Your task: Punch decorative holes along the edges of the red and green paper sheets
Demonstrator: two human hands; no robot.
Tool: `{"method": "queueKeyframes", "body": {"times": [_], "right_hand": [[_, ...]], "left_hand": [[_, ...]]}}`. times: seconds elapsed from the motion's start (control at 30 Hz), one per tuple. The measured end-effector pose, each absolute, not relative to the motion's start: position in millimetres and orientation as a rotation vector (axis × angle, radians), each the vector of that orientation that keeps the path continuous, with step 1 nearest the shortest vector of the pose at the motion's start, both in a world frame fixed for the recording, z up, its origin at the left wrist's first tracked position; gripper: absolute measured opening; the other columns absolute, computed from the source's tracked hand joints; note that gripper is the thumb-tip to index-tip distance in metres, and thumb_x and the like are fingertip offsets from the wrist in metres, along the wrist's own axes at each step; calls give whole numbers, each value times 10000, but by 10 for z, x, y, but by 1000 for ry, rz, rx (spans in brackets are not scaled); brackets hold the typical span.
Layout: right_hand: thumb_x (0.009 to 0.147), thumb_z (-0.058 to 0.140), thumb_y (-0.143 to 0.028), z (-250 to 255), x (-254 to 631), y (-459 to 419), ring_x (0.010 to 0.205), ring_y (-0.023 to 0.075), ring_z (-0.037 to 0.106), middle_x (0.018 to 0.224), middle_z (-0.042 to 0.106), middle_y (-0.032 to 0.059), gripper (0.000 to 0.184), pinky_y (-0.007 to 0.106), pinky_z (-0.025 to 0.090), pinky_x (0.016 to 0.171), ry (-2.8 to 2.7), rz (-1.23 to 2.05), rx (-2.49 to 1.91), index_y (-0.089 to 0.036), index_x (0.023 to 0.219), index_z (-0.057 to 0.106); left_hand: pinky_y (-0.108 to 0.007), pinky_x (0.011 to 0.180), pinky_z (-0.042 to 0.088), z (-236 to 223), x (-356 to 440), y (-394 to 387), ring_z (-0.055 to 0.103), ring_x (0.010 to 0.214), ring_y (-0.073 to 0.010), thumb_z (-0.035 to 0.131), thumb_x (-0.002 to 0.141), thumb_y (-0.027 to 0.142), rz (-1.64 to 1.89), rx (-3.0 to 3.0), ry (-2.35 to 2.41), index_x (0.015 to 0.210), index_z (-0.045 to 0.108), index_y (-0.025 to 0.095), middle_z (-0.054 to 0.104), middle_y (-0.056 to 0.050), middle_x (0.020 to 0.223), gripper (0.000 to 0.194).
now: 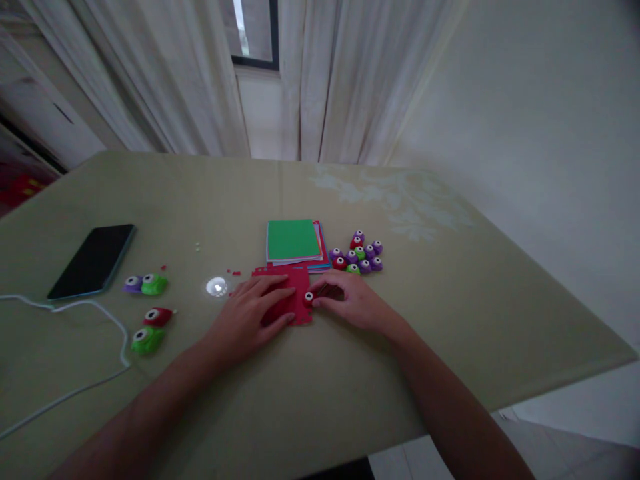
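A red paper sheet (pixel 300 280) with small notches cut along its edges lies on the table before me. My left hand (pixel 257 307) rests flat on it with the fingers spread. At the sheet's right edge, my right hand (pixel 345 298) pinches a small red paper punch (pixel 309 298) that has a single white eye on top. Just beyond, a stack of coloured paper squares with a green sheet (pixel 293 240) uppermost touches or nearly touches the red sheet. A cluster of similar purple, red and green one-eyed punches (pixel 360 253) stands to the right of the stack.
Larger one-eyed pieces, purple and green (pixel 154 285) and red and green (pixel 148 340), sit at the left. A dark tablet (pixel 93 260) and a white cable (pixel 117 323) lie farther left. Near my left hand are a clear shiny disc (pixel 217 287) and red paper bits (pixel 236 273).
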State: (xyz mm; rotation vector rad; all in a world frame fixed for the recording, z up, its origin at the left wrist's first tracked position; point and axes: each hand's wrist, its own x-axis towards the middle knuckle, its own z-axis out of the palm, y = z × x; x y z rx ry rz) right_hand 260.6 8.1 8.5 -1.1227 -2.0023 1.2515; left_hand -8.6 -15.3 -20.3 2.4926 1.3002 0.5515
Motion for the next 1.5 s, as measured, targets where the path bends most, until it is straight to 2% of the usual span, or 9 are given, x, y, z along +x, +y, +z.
{"method": "queueKeyframes", "body": {"times": [0.87,1.13,1.5], "right_hand": [[948,774,-241,116,2597,76,941,191,718,1077,772,52,130,318,567,874,-1993,1275,-1130,-197,1070,780],[948,779,-276,123,2589,73,986,210,719,1103,782,64,144,341,568,892,-1996,1261,-1140,-203,1071,789],[945,784,-357,130,2593,89,951,220,731,1074,792,79,208,354,568,876,-1899,1298,-1206,-190,1068,795]], "left_hand": [[-576,1144,483,-224,-89,-156,609,1351,-340,647,1012,436,575,2479,1304,1395,714,272,648,-112,1514,422],[-588,1138,487,-190,-83,-156,603,1356,-346,644,1015,437,550,2484,1302,1392,714,269,642,-116,1522,418],[-581,1168,463,-223,-93,-150,599,1369,-335,661,1010,430,578,2447,1286,1400,711,294,652,-90,1522,416]]}}
